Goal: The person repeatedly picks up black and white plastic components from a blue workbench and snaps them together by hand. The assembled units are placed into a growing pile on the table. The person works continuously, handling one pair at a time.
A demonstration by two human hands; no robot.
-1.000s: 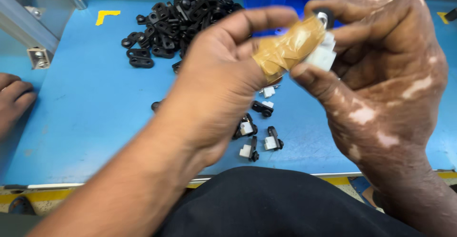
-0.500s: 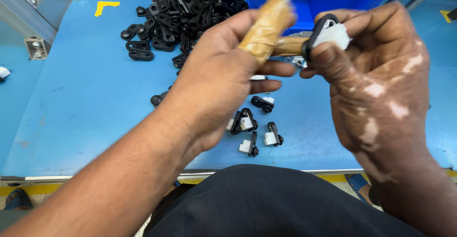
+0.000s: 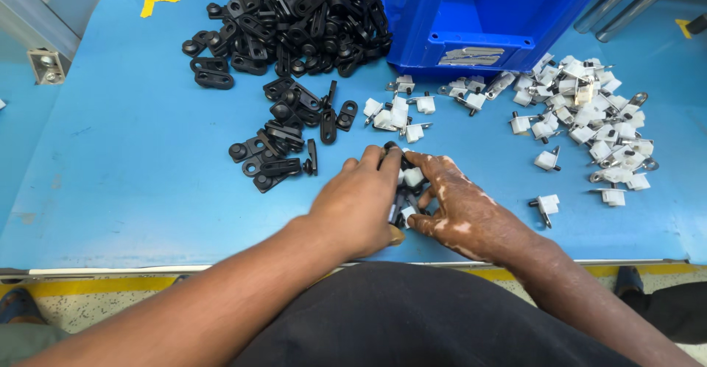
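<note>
Joined clips (image 3: 406,190), black and white, lie in a small cluster in front of the blue bin (image 3: 479,21), both hands on them: left hand (image 3: 357,205) and right hand (image 3: 460,212) with fingers curled around it. Black parts (image 3: 294,21) left of the bin and white parts (image 3: 589,109) right of it remain loose, so most work looks undone

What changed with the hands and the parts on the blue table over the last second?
Both hands came down from in front of the camera to the table. The left hand and right hand now rest together on the small black-and-white assembled parts. The tan piece held earlier is out of sight. The black parts pile, white parts and blue bin stayed put.
</note>
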